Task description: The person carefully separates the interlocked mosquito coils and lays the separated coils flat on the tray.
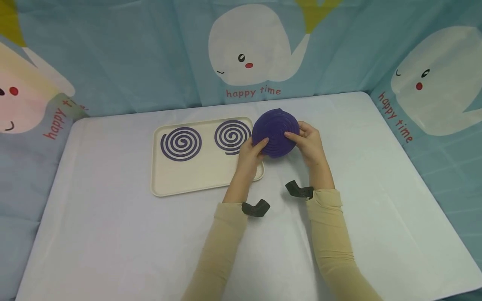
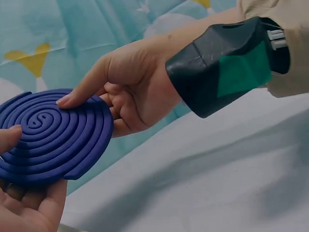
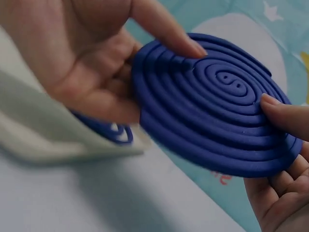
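A dark blue-purple disc of tightly nested mosquito coils (image 1: 277,123) is held up off the table between both hands, to the right of the tray. My left hand (image 1: 249,156) pinches its left edge, thumb on top and fingers beneath. At the opposite edge my right hand (image 1: 311,145) grips it the same way. The spiral grooves of the disc (image 3: 212,113) run close together, with no wide gaps. On the cream tray (image 1: 188,179) lie two loosely spaced mosquito coils, one at the left (image 1: 181,144) and one at the right (image 1: 230,136), partly behind the left hand.
The tray rests on a white-covered table (image 1: 113,234). Behind and beside it hangs a blue curtain (image 1: 132,58) with whale prints. A dark wrist mount (image 1: 256,208) sticks out from the left sleeve, and another mount (image 1: 299,190) from the right.
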Available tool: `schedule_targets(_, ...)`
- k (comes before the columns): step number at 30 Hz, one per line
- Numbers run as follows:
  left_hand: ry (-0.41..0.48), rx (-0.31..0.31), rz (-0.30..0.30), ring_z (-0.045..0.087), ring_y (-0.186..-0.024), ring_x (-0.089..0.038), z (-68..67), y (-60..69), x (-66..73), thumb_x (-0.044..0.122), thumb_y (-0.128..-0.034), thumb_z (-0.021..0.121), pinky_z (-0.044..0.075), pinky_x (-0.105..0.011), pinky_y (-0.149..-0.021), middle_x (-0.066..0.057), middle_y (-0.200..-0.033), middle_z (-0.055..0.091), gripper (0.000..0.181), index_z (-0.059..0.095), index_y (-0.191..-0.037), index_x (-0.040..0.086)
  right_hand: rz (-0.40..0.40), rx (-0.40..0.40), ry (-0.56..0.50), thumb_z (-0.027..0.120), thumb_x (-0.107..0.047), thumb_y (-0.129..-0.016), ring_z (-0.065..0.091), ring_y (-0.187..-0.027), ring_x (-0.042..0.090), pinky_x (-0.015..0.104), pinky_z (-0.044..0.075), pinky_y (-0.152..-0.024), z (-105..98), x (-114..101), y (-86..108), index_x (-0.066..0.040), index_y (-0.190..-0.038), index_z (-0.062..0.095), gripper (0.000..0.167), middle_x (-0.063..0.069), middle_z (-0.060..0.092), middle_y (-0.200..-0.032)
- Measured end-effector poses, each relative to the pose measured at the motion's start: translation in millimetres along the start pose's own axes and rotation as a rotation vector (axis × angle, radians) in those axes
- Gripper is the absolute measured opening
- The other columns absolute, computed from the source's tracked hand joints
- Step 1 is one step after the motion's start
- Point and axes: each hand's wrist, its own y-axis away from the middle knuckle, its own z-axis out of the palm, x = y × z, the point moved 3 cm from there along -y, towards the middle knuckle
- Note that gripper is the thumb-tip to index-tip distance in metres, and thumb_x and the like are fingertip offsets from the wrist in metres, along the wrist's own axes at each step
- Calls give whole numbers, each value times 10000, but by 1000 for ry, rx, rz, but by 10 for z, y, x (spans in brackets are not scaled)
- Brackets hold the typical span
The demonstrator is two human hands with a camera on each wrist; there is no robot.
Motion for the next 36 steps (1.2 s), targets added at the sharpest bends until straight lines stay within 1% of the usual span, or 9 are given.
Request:
schedule_targets(5, 153, 31, 19, 589, -1091, -240, -114, 5, 66, 56, -920, 579, 470, -315, -959, -155, -1208, 573, 438, 445, -1323, -54, 52, -7, -61, 621, 123, -824, 673, -769, 109, 214, 536, -753, 194, 42, -17, -94, -883, 661, 228, -15, 712, -815)
schedule_targets(8, 189, 49, 48, 616, -1001, -181, -164, 14, 99, 20, -916, 568, 485, -307, -937, -99, -1116, 599, 414, 451, -1303, -67, 95, -22, -118, 594, 127, -833, 661, -820, 128, 234, 529, -793, 295, 91, -14, -101, -914, 680, 256, -11, 705, -865)
schedule_targets(10, 195, 66, 60, 632, -948, -165, -192, 14, 110, 3, -909, 569, 504, -311, -908, -82, -1062, 611, 402, 460, -1287, -78, 121, -32, -143, 587, 122, -834, 646, -884, 144, 257, 517, -843, 357, 132, -9, -80, -969, 670, 257, -5, 693, -922)
schedule_targets(12, 190, 84, 65, 638, -927, -163, -216, 15, 116, -8, -900, 576, 515, -318, -890, -78, -1045, 616, 401, 467, -1278, -84, 150, -46, -167, 578, 122, -833, 622, -944, 166, 279, 498, -891, 415, 177, -2, -19, -1056, 641, 271, 12, 671, -981)
schedule_targets(18, 124, 112, 58, 621, -1003, -209, -314, 20, 129, -26, -872, 609, 499, -340, -920, -115, -1117, 599, 416, 487, -1266, -81, 202, -51, -214, 565, 136, -818, 569, -1040, 182, 312, 447, -977, 542, 299, 23, 126, -1270, 474, 460, 44, 611, -1084)
schedule_targets(21, 122, 125, 64, 609, -1029, -217, -368, 21, 151, -39, -863, 615, 481, -335, -947, -122, -1133, 593, 413, 491, -1254, -87, 200, -62, -213, 569, 134, -817, 570, -1043, 182, 322, 443, -984, 588, 345, 21, 139, -1278, 456, 475, 47, 610, -1086)
schedule_targets(26, 207, 117, 55, 603, -1019, -189, -414, 21, 182, -17, -898, 580, 455, -317, -976, -95, -1124, 590, 406, 468, -1280, -92, 224, -66, -224, 565, 122, -833, 574, -1054, 192, 325, 429, -1001, 612, 413, 18, 136, -1268, 474, 445, 38, 627, -1076)
schedule_targets(30, 246, 107, 29, 620, -973, -165, -428, 18, 181, 40, -943, 534, 484, -287, -929, -79, -1086, 608, 393, 446, -1304, -89, 248, -48, -223, 566, 96, -847, 582, -1045, 188, 323, 429, -1000, 596, 458, 19, 129, -1269, 481, 432, 24, 644, -1051)
schedule_targets(36, 238, 115, 9, 641, -900, -155, -438, 3, 164, 47, -942, 538, 526, -271, -843, -78, -1023, 629, 390, 455, -1296, -92, 268, -36, -239, 559, 94, -854, 597, -1003, 172, 305, 451, -967, 577, 499, 23, 106, -1233, 515, 381, 22, 654, -1025)
